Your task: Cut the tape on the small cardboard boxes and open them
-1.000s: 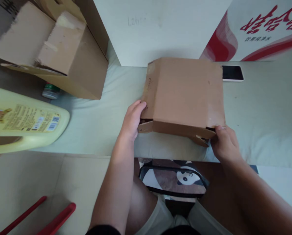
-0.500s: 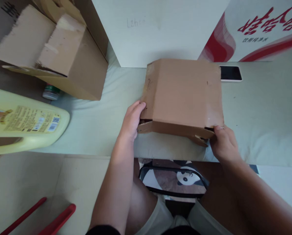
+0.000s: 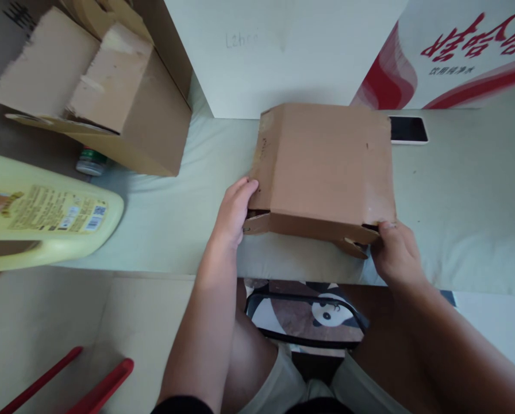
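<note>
A brown cardboard box lies on the pale green cloth in front of me, its side flaps angled outward and small flaps sticking out at the near edge. My left hand grips its near left corner, thumb on top and the other fingers hidden beneath. At the near right corner, my right hand pinches the flap between thumb and fingers.
Behind the box stand a white carton and a red-and-white carton. A phone lies beside its right edge. At left are an open cardboard box, a yellow jug and a small can.
</note>
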Demonstrator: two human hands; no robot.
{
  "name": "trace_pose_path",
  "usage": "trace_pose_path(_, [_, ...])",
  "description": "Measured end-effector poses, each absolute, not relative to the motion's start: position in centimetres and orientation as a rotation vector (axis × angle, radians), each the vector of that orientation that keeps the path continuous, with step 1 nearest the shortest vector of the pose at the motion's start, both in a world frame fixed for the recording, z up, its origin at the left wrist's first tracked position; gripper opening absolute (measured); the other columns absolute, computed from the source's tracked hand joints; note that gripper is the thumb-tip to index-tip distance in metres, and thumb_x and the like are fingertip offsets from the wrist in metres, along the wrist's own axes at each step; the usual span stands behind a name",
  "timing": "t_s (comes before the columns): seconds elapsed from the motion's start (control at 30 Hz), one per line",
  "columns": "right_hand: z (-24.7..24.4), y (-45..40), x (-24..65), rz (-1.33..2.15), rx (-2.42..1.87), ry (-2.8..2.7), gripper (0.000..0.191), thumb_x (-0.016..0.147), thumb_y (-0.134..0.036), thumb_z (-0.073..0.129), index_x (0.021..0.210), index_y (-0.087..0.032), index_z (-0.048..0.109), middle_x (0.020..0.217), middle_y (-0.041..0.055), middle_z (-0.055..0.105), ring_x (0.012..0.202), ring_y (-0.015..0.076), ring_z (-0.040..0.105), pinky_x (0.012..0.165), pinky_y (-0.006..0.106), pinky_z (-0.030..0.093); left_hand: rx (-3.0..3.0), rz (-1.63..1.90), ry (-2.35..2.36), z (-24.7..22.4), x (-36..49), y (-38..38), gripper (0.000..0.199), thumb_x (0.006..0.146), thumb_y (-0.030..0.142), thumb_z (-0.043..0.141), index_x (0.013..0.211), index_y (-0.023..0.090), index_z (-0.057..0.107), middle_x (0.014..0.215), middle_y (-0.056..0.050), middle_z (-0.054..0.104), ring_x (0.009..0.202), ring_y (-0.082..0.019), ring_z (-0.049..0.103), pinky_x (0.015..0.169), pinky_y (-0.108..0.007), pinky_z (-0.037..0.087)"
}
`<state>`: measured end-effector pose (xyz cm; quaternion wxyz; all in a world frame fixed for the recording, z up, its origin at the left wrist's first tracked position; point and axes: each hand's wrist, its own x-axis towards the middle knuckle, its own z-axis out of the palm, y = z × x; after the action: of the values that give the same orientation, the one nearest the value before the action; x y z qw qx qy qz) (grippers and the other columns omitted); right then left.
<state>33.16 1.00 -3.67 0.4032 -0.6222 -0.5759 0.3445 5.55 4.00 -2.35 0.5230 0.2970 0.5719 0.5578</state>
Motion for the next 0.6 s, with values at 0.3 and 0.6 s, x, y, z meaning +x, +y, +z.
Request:
trace_pose_path(0.3, [-4.4,0.9,33.5,0.913,-1.560,-1.406,0.038,0.084,-0.054,0.053,0.062,-0.023,0.054,0.057,0.0014,0.052,0.054,0.0157,0.047,0.051,0.030,0.038,0.687,1.336,1.378,-2.2,5.6,4.0,0.027,0.076,0.034,0.071,0.068,0.021,0.049,0.068,0.003,0.049,0.067,-0.013,0.047,0.064,-0.027,0.033])
trace_pose_path(0.6, [-3.3,1.1,33.0,0.848,-1.590,-1.473,0.039,0.081,-0.048,0.050,0.052,-0.026,0.040,0.049,-0.0021,0.034,0.051,0.0148,0.041,0.051,0.031,0.039,0.702,1.331,1.369,-2.0,5.7,3.9,0.026,0.077,0.033,0.069,0.068,0.021,0.049,0.067,0.004,0.048,0.066,-0.013,0.046,0.064,-0.027,0.033])
